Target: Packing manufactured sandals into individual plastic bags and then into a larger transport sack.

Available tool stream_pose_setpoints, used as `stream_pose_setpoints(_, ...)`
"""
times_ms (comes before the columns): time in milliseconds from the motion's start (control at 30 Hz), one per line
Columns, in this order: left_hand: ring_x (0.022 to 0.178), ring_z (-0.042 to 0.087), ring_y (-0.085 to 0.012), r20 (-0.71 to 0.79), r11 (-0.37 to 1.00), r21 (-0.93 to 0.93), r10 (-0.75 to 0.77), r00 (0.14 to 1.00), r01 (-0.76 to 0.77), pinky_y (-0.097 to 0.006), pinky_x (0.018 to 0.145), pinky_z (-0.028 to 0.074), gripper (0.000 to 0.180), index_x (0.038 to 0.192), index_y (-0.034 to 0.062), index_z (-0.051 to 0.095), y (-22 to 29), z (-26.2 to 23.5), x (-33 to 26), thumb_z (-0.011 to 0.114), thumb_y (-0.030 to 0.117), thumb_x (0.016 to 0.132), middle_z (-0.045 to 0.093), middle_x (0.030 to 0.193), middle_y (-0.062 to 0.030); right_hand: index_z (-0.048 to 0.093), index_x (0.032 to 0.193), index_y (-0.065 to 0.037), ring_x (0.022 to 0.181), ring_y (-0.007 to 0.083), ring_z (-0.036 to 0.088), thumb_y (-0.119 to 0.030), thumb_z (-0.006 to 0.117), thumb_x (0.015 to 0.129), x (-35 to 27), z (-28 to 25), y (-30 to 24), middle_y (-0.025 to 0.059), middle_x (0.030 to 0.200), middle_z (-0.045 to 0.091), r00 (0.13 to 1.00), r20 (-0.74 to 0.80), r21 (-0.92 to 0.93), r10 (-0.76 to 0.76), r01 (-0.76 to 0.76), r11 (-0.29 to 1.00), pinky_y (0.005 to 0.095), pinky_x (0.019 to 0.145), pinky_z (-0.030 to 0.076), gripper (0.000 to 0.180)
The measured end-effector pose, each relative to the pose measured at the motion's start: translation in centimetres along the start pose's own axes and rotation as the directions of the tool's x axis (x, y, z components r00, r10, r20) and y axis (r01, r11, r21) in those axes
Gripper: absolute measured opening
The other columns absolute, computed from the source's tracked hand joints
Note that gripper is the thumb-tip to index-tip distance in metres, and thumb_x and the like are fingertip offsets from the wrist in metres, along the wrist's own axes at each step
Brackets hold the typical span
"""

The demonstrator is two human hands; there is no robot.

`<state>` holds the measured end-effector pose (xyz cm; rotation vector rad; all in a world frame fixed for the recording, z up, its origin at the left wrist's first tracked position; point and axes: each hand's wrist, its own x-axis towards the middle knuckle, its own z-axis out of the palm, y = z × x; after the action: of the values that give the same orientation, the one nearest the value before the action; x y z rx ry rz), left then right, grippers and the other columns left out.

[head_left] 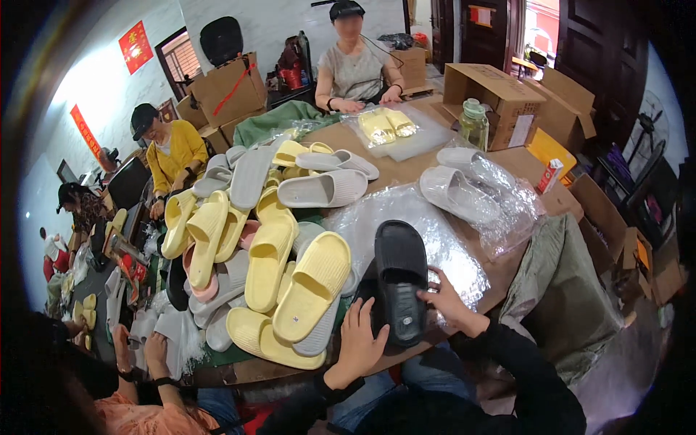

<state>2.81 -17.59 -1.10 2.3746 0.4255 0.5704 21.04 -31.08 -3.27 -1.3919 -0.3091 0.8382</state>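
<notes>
A black slide sandal (401, 279) lies sole down at the table's front edge, toe pointing away from me. A second black slide sandal (367, 289) shows partly beneath its left side. My right hand (451, 303) grips the upper sandal's right side, its thumb on the footbed. On the other side my left hand (357, 342) lies against the black sandals near the heel, its fingers stretched out. Just left of it are a yellow slide sandal (317, 279) and another yellow slide sandal (268, 341), part of a heap with grey and pink ones.
Clear plastic bags (406, 225) lie behind the black sandals. Bagged grey sandals (460, 185), a lidded glass jar (474, 123) and a cardboard box (493, 101) stand right. A co-worker sits across, beside yellow sandals (388, 125); others work left. A grey sack (558, 297) hangs right.
</notes>
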Motion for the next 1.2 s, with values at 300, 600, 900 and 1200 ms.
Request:
stream_pose_setpoints(300,0.127,0.032,-0.0491,0.149,0.938,0.343,-0.101,0.984,0.044,-0.056,0.102,0.025,0.048,0.128,0.0157,0.053,-3.3,1.7,-0.6,0.060,0.031,0.083,0.029,0.140,-0.0348,0.040,0.135,-0.008,0.085,0.0188,0.058,-0.001,0.059,0.082,1.0,-6.0,-1.0,0.0138,0.101,0.060,0.802,-0.258,-0.728,-0.538,0.205,0.654,0.0333,0.079,0.046,0.057)
stream_pose_setpoints(600,0.115,0.049,-0.0414,0.406,0.935,-0.286,-0.082,0.910,0.212,-0.043,0.091,0.044,0.046,0.125,0.0066,0.053,-3.3,3.4,0.5,0.060,0.009,0.080,0.051,0.123,-0.0283,0.033,0.139,-0.002,0.111,0.0323,0.053,-0.012,0.057,0.087,3.3,-6.2,0.1,0.0279,0.122,0.050,0.900,-0.131,-0.618,-0.416,0.254,0.744,0.0376,0.092,0.041,0.058)
stream_pose_setpoints(900,0.128,0.035,-0.0450,0.326,0.987,-0.073,0.162,0.932,-0.146,-0.049,0.109,0.026,0.039,0.120,-0.0027,0.047,-4.0,5.3,-0.3,0.051,0.004,0.081,0.041,0.132,-0.0315,0.065,0.100,-0.017,0.132,0.0523,0.025,-0.031,0.064,0.080,2.1,-3.7,-1.5,0.0345,0.142,0.027,0.947,0.216,-0.922,-0.239,0.278,0.270,0.0493,0.108,0.026,0.025)
stream_pose_setpoints(1200,0.117,0.048,-0.0356,0.299,0.914,0.253,0.238,0.924,-0.317,-0.044,0.098,0.039,0.038,0.117,0.0017,0.058,-3.3,5.9,0.5,0.058,0.016,0.082,0.052,0.124,-0.0237,0.066,0.104,-0.001,0.133,0.0402,0.031,-0.038,0.058,0.085,7.1,-2.1,-1.7,0.0253,0.148,0.025,0.941,0.333,-0.943,-0.054,0.333,-0.021,0.0518,0.102,0.028,0.042)
